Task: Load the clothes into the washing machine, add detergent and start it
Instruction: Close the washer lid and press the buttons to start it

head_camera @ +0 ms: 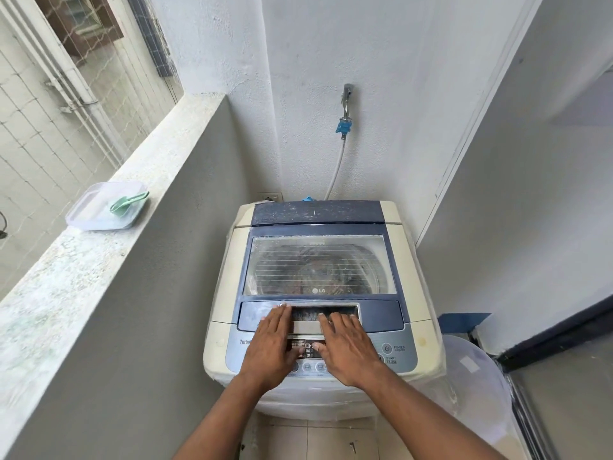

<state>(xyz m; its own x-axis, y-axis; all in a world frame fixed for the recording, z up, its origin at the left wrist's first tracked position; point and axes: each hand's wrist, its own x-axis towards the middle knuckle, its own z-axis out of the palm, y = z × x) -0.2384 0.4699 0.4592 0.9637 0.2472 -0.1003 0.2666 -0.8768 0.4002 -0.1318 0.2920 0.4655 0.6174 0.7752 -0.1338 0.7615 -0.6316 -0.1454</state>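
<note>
Over on the left ledge (99, 257) there's a clear plastic tub (106, 206) with a little green scoop (127, 203) sitting in it, well apart from everything else. The washing machine (318, 293) sits in the corner with its lid (320, 265) shut, and you can make out something dark through the lid's window, can't tell exactly what. The left hand (275, 346) lies flat with fingers stretched out, tips at the lid's front handle slot, holding nothing. The right hand (348, 348) is just beside it, also flat and spread, gripping nothing, palm over the button panel (394, 351). A hose (336, 167) runs up the wall to a tap (346, 96). A translucent basket (471, 386) stands at the right.
</note>
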